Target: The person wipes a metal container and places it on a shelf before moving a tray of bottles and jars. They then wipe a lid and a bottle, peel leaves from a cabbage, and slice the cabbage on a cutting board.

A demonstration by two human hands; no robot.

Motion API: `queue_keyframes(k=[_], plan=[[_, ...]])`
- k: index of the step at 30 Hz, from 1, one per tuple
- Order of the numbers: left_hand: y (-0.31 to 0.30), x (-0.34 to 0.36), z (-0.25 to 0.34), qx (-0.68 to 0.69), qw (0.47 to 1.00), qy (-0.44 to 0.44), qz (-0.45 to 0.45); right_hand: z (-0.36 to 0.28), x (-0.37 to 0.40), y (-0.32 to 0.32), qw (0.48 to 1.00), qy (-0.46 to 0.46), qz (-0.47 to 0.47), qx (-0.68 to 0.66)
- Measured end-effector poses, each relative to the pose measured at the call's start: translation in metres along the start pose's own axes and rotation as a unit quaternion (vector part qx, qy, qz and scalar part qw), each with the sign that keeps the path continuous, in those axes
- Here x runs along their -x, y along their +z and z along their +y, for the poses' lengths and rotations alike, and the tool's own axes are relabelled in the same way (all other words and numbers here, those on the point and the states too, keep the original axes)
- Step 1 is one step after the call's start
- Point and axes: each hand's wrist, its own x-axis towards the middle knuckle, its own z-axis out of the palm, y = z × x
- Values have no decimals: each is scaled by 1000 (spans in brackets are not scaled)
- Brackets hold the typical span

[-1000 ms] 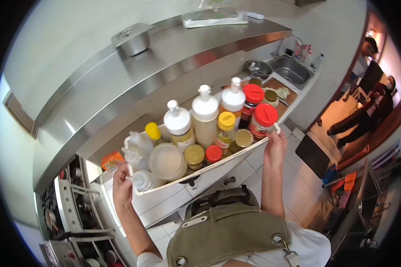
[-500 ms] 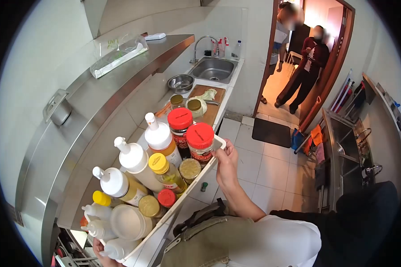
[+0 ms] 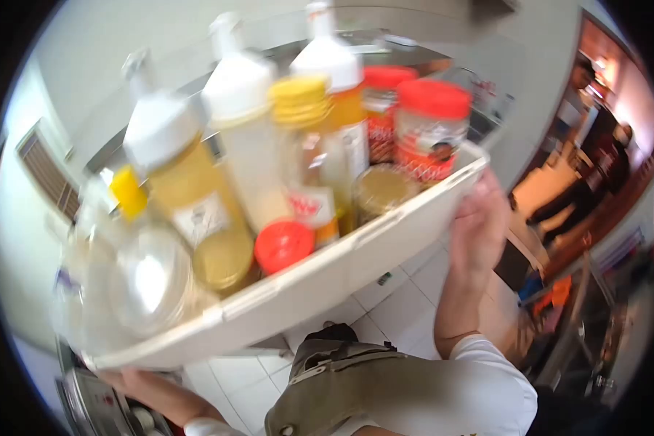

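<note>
I hold a white plastic tray point(image 3: 327, 280) raised close to the camera. My right hand point(image 3: 478, 227) grips its right end. My left hand point(image 3: 134, 381) holds the left end from underneath and is mostly hidden by the tray. Inside stand several white squeeze bottles point(image 3: 240, 131) of pale sauces, red-lidded jars point(image 3: 429, 131), a yellow-capped bottle point(image 3: 301, 145), gold-lidded jars point(image 3: 224, 260) and a small red cap point(image 3: 283, 245). The picture is blurred.
A steel hood or shelf point(image 3: 160, 123) runs behind the tray. White floor tiles point(image 3: 400, 305) lie below. Two people point(image 3: 596, 167) stand by a doorway at the right. A stove edge point(image 3: 94, 407) shows at lower left.
The tray has risen much closer to the camera and now fills the view. The view has swung; counter and sink are now hidden behind the tray.
</note>
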Motion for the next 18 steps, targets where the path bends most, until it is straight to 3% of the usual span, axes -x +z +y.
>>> queue_keyframes(k=[1, 2, 4, 5, 6, 7, 8, 11, 12, 14, 18], plan=[[-9, -11, 9, 16, 1000, 5, 22, -2, -10, 11, 1000, 1, -20, -11], [-4, -22, 26, -105, 915, 303, -244, -4, -18, 22, 999, -5, -40, -27], [84, 24, 107, -170, 934, 277, -152, -7, -36, 46, 997, -11, -56, -50], [102, 0, 118, 67, 986, 74, -136, -9, -42, 60, 997, -9, -52, -56], [87, -52, 123, 96, 915, 103, -377, -8, -50, 76, 996, -1, -62, -70], [96, -82, 130, 194, 904, -66, -376, -8, -58, 91, 992, 5, -87, -94], [108, -106, 134, 290, 855, -232, -361, -3, -66, 107, 987, 8, -110, -116], [129, -127, 137, 270, 892, -200, -302, 27, -84, 148, 984, -1, -122, -127], [127, -142, 131, 270, 893, -194, -302, 39, -84, 163, 982, 1, -90, -167], [115, -180, 106, 223, 904, -126, -341, 67, -83, 186, 976, 13, -121, -181], [93, -236, 46, 278, 877, -138, -368, 100, -59, 224, 972, 45, -169, -154]])
